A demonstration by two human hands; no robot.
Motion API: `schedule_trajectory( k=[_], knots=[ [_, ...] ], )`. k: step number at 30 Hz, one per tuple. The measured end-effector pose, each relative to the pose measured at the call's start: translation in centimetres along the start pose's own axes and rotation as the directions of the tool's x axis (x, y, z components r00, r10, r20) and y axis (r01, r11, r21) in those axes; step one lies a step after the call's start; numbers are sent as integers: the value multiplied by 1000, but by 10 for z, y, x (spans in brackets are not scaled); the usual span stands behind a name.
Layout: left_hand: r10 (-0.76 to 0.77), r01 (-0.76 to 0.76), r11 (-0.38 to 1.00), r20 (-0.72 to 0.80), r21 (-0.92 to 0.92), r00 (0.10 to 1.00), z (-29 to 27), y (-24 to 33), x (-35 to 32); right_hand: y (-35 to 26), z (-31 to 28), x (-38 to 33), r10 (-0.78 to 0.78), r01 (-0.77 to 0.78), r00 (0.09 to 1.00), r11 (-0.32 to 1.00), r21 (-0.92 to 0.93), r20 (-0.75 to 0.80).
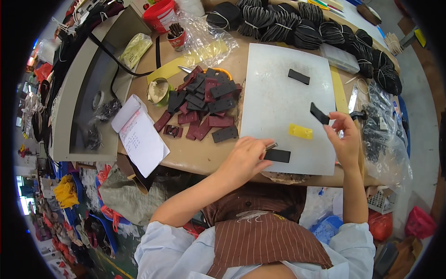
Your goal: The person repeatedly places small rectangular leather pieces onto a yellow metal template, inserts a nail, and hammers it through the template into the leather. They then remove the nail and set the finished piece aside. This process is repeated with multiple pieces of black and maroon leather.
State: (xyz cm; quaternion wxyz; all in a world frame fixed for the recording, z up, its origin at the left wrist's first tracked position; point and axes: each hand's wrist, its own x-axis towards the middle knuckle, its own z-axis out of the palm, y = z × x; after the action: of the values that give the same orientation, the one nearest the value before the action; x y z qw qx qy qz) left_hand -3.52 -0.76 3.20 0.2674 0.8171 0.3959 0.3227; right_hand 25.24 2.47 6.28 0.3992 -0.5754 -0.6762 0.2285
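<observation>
In my right hand (344, 139) a small black rectangular strip (319, 114) is pinched between fingers and thumb, tilted above the white board (265, 93). My left hand (245, 157) is closed around a slim silver-tipped tool (271, 146), whose exact kind I cannot make out. Just under that tool, a flat black piece (278, 156) lies on the board by my left fingertips. Between my hands rests a yellow piece with small holes (300, 131). Farther up the board lies another black piece (298, 76).
A heap of black and maroon pieces (200, 100) sits left of the board. Around it are an open tin (159, 91), a notepad (141, 135), a red bucket (159, 15) and clear plastic (204, 42). Bundled black strips (283, 25) line the back; a clear box (340, 58) stands before them.
</observation>
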Motion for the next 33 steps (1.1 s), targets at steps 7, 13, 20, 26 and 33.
schedule_trajectory(
  k=[7, 13, 20, 26, 33],
  knots=[
    [-127, 128, 992, -42, 9, 991, -15, 7, -11, -41, 26, -35, -217, 220, 932, 975, 21, 290],
    [-107, 106, 994, 49, 36, 993, -14, 3, -7, -39, 40, -42, -261, 278, 912, 961, -7, 316],
    [-93, 93, 996, 36, -9, 995, -2, -7, -1, -34, 43, -39, -314, 376, 864, 922, -90, 393],
    [-135, 135, 991, -14, 22, 991, 6, 2, -6, -28, 42, -34, -294, 334, 861, 942, -25, 415],
    [-212, 212, 977, 13, 8, 977, 4, 8, -4, -19, 42, -37, -372, 419, 843, 907, -39, 388]
  ],
)
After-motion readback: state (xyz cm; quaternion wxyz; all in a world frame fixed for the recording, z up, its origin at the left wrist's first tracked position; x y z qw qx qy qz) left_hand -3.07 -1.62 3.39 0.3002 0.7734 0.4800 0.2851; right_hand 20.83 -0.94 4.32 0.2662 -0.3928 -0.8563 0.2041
